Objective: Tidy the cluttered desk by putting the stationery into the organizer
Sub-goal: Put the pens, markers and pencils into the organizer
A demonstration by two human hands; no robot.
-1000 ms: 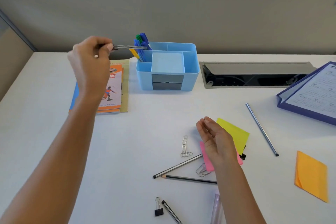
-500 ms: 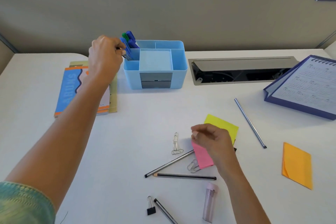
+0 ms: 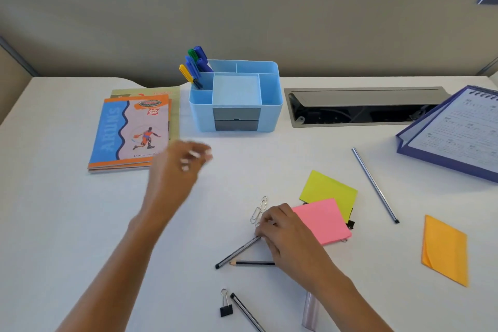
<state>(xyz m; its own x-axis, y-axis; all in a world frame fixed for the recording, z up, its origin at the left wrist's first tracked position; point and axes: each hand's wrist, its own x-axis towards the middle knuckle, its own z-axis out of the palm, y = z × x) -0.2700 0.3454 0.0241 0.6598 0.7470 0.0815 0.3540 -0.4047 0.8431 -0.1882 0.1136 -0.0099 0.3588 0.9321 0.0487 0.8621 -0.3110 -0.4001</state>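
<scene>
Left hand (image 3: 179,167), empty and loose after dropping its pen into the organizer (image 3: 235,97), swings back mid-desk while right hand (image 3: 283,234) pinches a pencil (image 3: 237,252) near the front edge.

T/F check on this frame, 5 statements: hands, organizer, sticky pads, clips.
1. The left hand holds a pen. False: it is blurred, in mid-air in front of the notebooks, and nothing shows in it.
2. The right hand is down at the two pencils near the paper clips. True.
3. The pens stand in the organizer at its back left compartment. True.
4. The pink sticky pad lies under the yellow one. False: pink overlaps on top of yellow.
5. The black binder clip sits inside the organizer. False: it lies on the desk at the near edge.
</scene>
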